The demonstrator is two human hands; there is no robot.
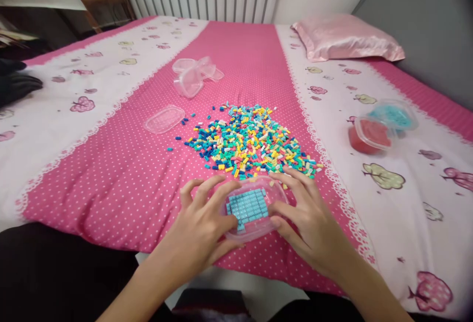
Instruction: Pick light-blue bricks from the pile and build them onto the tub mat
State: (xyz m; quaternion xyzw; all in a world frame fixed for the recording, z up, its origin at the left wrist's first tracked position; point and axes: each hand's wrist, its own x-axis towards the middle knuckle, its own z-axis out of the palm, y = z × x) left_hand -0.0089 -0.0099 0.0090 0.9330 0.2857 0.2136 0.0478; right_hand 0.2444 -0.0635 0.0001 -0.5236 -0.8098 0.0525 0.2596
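A clear plastic box [275, 191] with light blue small bricks packed in rows inside lies on the pink dotted bedspread [121, 179] near the front edge. My left hand [201, 223] presses on its left side with fingers curled over the lid. My right hand [306, 208] grips its right side, thumb on top. Just beyond the box spreads a heap of mixed coloured small bricks [251, 139].
An empty clear lid [164, 119] lies left of the heap, and several empty clear boxes [194, 75] further back. Two closed boxes, one with red bricks [367, 134] and one with blue bricks [393, 115], sit at right. A pink pillow [347, 36] lies at the back right.
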